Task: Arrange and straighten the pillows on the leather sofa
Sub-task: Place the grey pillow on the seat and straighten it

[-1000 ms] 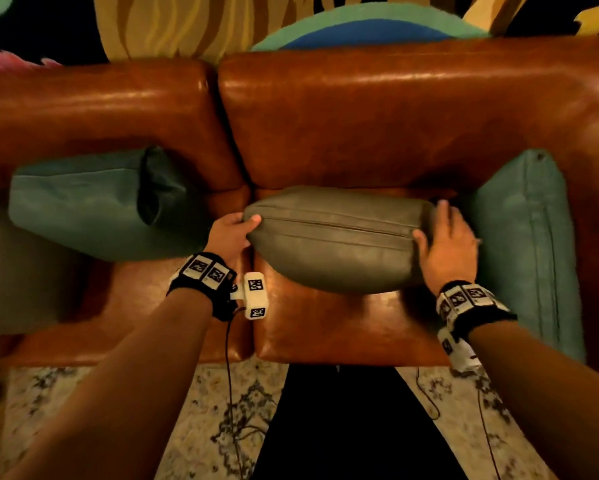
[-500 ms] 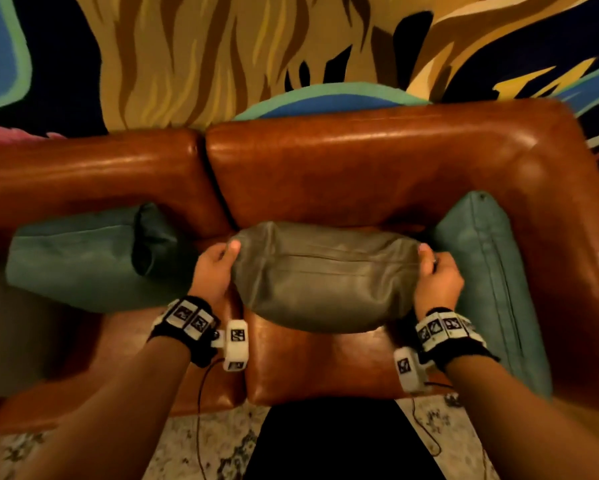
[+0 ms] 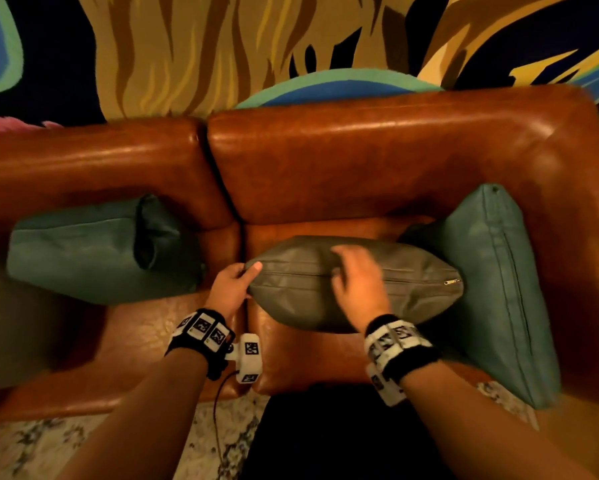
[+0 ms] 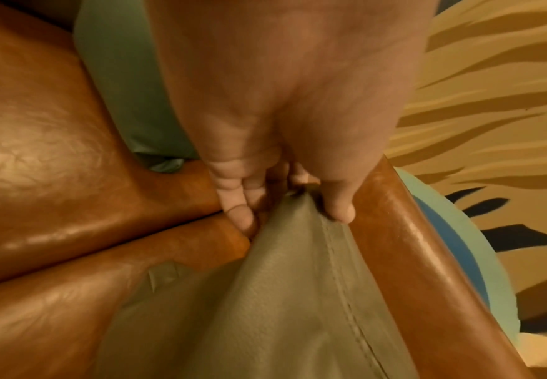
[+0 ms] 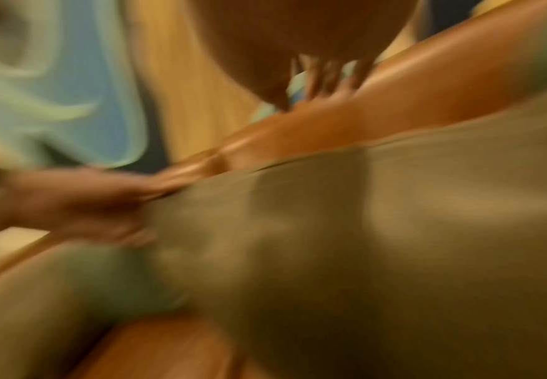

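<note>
A grey-green leather pillow point(image 3: 409, 292) lies lengthwise on the right seat of the brown leather sofa point(image 3: 377, 168), zipper seam up. My left hand point(image 3: 246, 277) pinches its left corner between thumb and fingers; the left wrist view shows that grip point(image 4: 290, 205) on the pillow point(image 4: 265, 307) clearly. My right hand point(image 3: 343, 266) lies over the pillow's top middle with fingers extended. The right wrist view is motion-blurred, showing spread fingers point(image 5: 327, 77) above the pillow point(image 5: 379, 230).
A teal pillow point(image 3: 495, 292) leans against the right armrest, touching the grey pillow's right end. Another teal pillow point(image 3: 83, 251) lies on the left seat, with a grey cushion point(image 3: 4, 327) at the far left. A patterned rug point(image 3: 49, 441) lies below the sofa's front edge.
My right hand let go of the pillow's right end and moved to its top middle. The left hand keeps the left corner. The pillow now lies against the right teal pillow.
</note>
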`<action>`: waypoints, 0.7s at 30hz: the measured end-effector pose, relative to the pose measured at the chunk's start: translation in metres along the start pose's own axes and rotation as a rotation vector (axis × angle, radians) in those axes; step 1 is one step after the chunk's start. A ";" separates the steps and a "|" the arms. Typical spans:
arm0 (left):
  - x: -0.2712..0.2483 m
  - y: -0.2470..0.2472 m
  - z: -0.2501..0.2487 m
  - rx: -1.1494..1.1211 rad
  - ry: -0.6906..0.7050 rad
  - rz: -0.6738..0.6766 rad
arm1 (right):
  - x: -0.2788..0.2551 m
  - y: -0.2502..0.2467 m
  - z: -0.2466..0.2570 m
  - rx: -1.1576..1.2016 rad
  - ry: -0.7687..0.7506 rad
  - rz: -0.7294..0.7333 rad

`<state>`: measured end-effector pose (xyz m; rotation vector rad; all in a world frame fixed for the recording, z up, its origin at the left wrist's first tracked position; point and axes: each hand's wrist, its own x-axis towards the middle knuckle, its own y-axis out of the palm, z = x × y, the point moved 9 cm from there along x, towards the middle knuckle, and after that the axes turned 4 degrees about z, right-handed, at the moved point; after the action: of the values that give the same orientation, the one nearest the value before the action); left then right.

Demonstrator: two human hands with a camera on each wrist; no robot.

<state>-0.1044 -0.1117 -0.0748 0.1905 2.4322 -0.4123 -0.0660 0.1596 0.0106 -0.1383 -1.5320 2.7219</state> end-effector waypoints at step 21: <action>-0.006 -0.020 -0.004 -0.235 0.018 -0.107 | -0.055 -0.042 -0.188 0.301 0.834 -0.098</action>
<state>-0.1068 -0.1289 -0.0631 -0.0375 2.4910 -0.1688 0.0032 0.3391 -0.0465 -0.9974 -0.8553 2.2803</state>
